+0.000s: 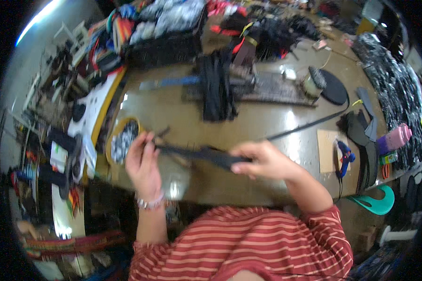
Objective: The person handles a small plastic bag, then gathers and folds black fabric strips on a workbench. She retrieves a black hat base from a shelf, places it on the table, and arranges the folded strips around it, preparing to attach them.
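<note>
A black fabric strap (197, 152) stretches between my two hands above the table, slightly blurred. My left hand (144, 164) pinches its left end with fingertips, and a short loose tip sticks up beyond them. My right hand (263, 160) is closed round the wider right part, thumb on top. Behind the right hand, a long narrow black band (309, 124) runs to a flat black coil (334, 88) at the back right. Close to my left hand is a yellow tub (140, 125) of small black-and-white pieces.
A bundle of black strips (215, 86) lies across a long board (279, 96). At right, a blue glue gun (345, 159) lies on cardboard (325, 145) near a pink-and-purple bottle (395, 139). A black crate (164, 54) of fabric stands at the back left.
</note>
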`<state>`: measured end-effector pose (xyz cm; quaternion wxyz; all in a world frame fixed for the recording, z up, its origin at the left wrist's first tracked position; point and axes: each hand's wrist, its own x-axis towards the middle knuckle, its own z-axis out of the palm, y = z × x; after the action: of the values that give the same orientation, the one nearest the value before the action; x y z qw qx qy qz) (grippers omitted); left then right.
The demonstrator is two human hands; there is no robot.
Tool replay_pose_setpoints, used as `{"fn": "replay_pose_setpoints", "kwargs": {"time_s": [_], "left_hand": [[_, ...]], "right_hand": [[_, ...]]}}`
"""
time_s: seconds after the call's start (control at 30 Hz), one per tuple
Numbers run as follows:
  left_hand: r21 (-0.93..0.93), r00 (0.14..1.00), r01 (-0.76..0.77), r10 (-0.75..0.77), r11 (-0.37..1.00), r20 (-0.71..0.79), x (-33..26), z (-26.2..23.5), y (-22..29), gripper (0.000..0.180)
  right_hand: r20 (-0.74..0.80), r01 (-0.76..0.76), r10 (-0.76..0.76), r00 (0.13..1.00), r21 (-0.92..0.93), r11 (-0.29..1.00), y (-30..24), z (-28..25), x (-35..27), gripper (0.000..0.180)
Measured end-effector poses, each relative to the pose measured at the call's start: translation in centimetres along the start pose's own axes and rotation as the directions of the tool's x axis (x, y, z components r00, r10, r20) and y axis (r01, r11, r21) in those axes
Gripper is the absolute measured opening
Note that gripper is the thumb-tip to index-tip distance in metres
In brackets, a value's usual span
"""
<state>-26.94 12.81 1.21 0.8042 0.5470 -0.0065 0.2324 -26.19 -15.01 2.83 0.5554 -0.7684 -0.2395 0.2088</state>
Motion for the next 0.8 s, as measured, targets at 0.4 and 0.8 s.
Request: {"fn": "replay_pose_setpoints", "kwargs": {"time_s": [0.4,0.8], "left_hand": [[0.800,0.859,-0.505,0.092,0.323,0.504,-1.6,-4.7,-12.0,0.034],[0.680,0.729,-0.572,-0.096,0.459,0.677,6.7,-11.2,-10.9,0.043]], "right_hand": [[-0.589,-0.396,0.022,0.808,-0.514,0.761,7.2,1.0,-9.0,0.014],[-0.480,-0.167,-0.428,0.765,-0.791,0.589,12.8,10.6,-8.7,0.016]]}}
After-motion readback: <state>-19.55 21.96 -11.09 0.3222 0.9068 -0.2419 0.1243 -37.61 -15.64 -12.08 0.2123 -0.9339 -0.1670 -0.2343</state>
